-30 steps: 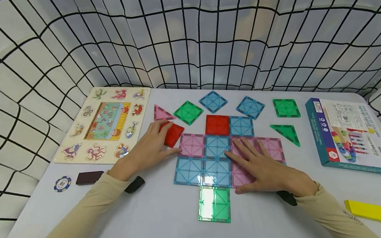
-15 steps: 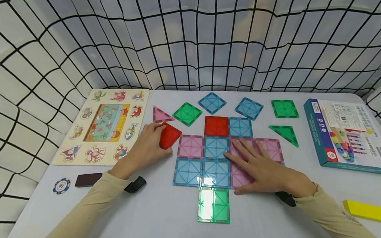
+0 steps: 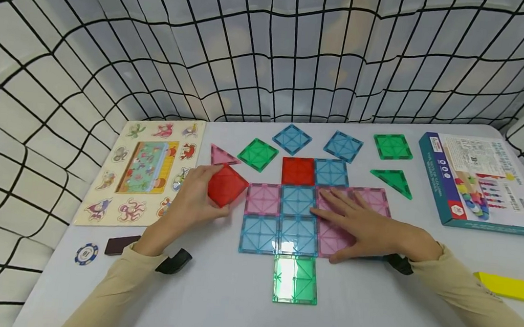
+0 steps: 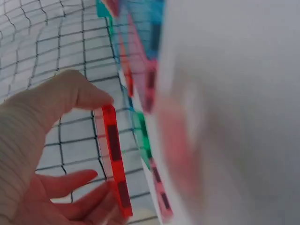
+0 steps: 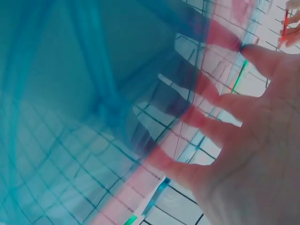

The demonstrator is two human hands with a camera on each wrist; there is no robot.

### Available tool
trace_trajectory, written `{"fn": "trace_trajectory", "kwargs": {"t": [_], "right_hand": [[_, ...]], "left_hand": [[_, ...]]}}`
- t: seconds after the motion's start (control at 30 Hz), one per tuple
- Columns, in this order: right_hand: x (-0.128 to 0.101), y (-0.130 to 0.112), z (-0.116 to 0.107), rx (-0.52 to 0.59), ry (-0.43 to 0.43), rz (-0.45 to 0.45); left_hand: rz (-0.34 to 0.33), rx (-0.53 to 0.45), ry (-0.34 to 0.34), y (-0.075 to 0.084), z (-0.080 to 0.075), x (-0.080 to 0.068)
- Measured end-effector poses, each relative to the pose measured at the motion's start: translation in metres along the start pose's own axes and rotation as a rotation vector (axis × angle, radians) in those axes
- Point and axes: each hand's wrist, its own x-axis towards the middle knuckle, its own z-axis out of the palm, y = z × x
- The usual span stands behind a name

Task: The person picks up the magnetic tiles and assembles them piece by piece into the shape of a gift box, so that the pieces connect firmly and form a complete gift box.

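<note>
Head view: the left hand (image 3: pixel 190 199) pinches a red square translucent magnetic tile (image 3: pixel 226 185), raised on edge just left of the flat tile mat (image 3: pixel 281 217); the right hand (image 3: pixel 367 231) lies with fingers spread flat on the pink tiles. Left wrist view: thumb above, fingers (image 4: pixel 65 183) below the tile edge. Right wrist view: splayed fingers (image 5: pixel 206 86) press down. Judgement: lower the tile level beside the pink square and keep the mat pinned.
</note>
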Motion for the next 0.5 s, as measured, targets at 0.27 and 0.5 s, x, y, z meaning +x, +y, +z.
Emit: {"fn": "trace_trajectory", "kwargs": {"t": [0.27, 0.5], "right_hand": [[0.000, 0.008, -0.008, 0.015, -0.015, -0.011], [-0.001, 0.010, -0.004, 0.004, 0.012, -0.008]], "left_hand": [[0.380, -0.188, -0.159, 0.055, 0.025, -0.022], [0.588, -0.127, -0.448, 0.111, 0.072, -0.035]]}}
